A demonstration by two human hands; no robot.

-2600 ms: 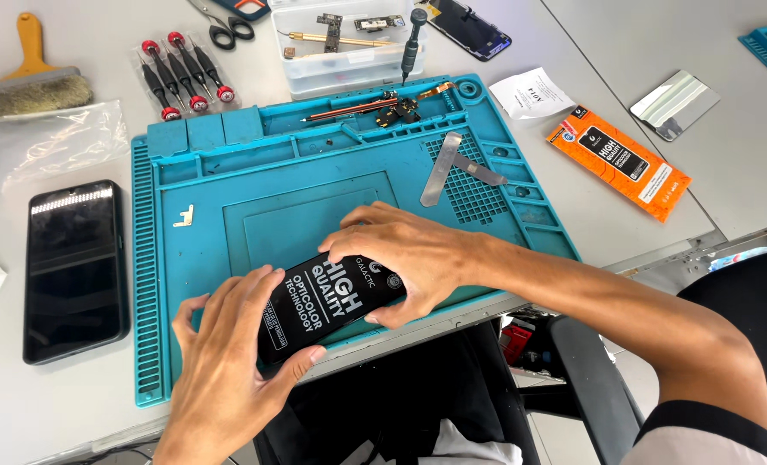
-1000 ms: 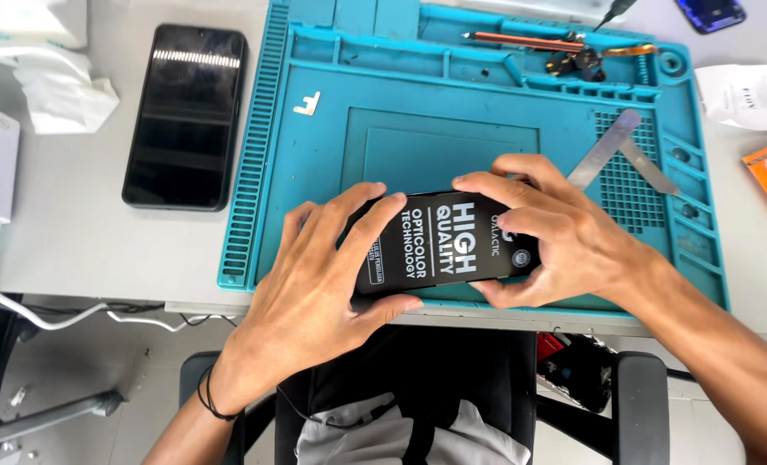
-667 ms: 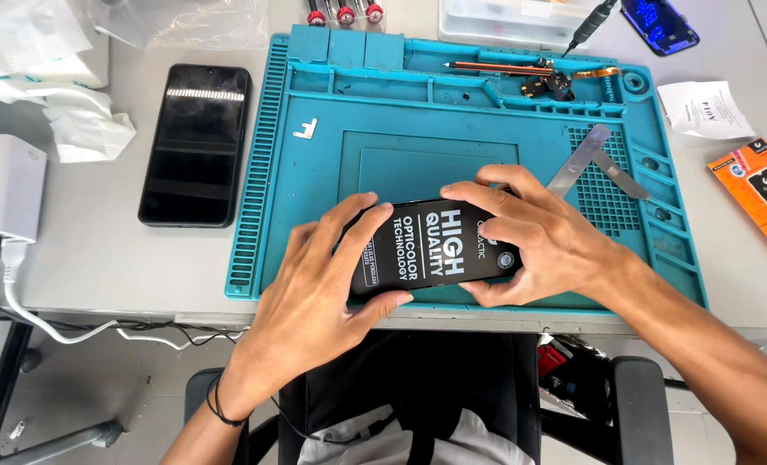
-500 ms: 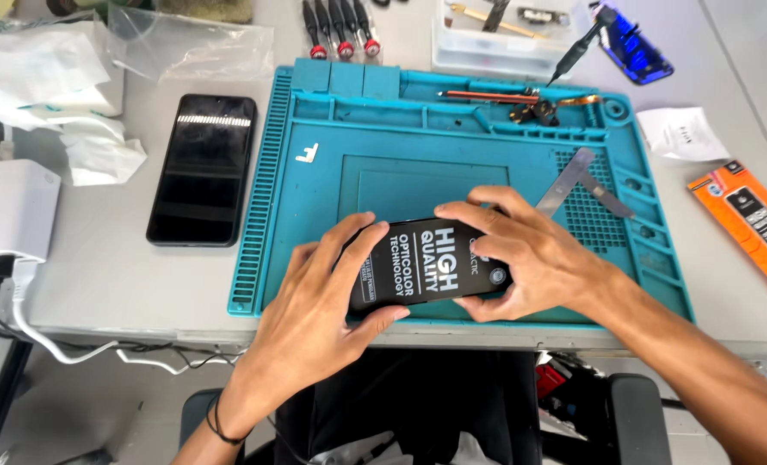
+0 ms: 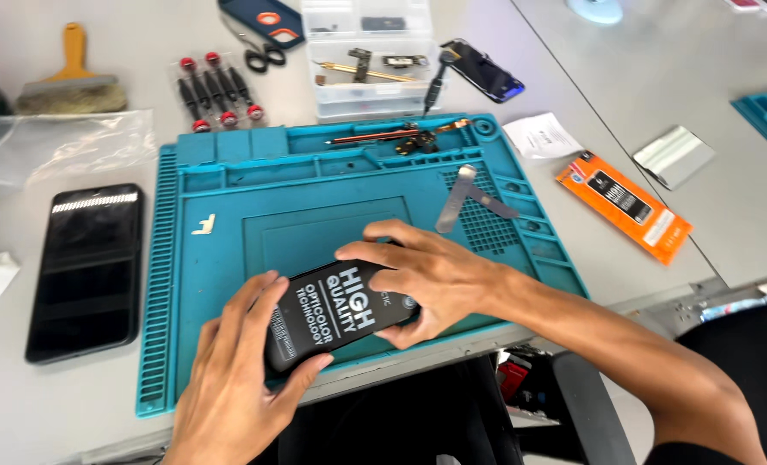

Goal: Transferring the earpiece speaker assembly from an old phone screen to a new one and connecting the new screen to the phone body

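Observation:
Both my hands hold a black phone screen (image 5: 336, 317) with a white-lettered protective film, low over the near edge of a teal repair mat (image 5: 228, 241). My left hand (image 5: 228, 379) grips its lower left end, thumb on the near side. My right hand (image 5: 422, 280) holds the upper right end, fingers curled over the top edge. The screen lies face up, tilted slightly.
A black phone (image 5: 86, 267) lies left of the mat. Metal tweezers (image 5: 470, 196) and small tools (image 5: 396, 136) rest on the mat's far right. Behind are a clear parts box (image 5: 371, 60), screwdrivers (image 5: 216, 90), scissors (image 5: 259, 53), a brush (image 5: 69, 82). An orange packet (image 5: 624, 207) lies right.
My view has swung right and up, showing more of the far table. Both hands still hold the screen at the mat's near edge, now angled more to the left.

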